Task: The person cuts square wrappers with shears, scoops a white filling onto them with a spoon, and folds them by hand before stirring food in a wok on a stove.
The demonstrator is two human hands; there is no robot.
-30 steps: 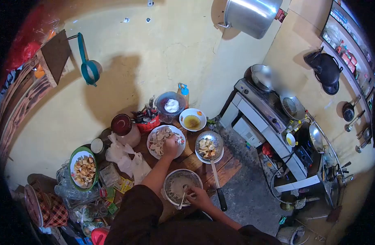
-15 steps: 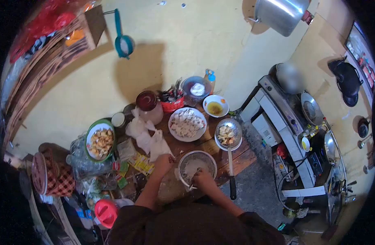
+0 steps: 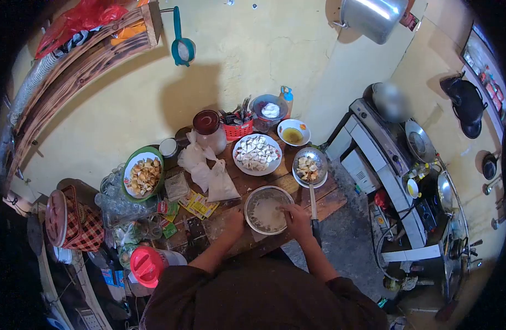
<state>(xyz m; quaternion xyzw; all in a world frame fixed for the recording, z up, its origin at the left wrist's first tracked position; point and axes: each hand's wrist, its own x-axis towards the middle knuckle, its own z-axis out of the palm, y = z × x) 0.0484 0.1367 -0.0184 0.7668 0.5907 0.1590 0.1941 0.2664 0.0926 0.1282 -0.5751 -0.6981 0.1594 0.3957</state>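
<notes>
A round bowl of cloudy, pale batter [image 3: 264, 212] stands near the table's front edge. My left hand [image 3: 234, 221] is at the bowl's left side, its fingers too dark and small to make out. At the right rim is my right hand [image 3: 297, 218], fingers closed and reaching just inside; what they hold, if anything, is hidden. Behind the bowl stands a plate of white-coated pieces [image 3: 257, 154]. A perforated ladle with browned pieces [image 3: 309, 166] rests on a white bowl to the right. White plastic bags [image 3: 221, 184] lie at the left.
A green-rimmed plate of browned pieces [image 3: 143, 176] sits at the left, near yellow packets [image 3: 198, 205]. A bowl of yellowish liquid [image 3: 294, 133] and a red cutlery basket [image 3: 238, 130] stand at the back. A pink-lidded pitcher [image 3: 147, 266] is at front left; a stove [image 3: 382, 140] is at right.
The view has shifted. My right hand has moved from the bowl's front inner part to its right rim. My left hand has come closer to the bowl's left side.
</notes>
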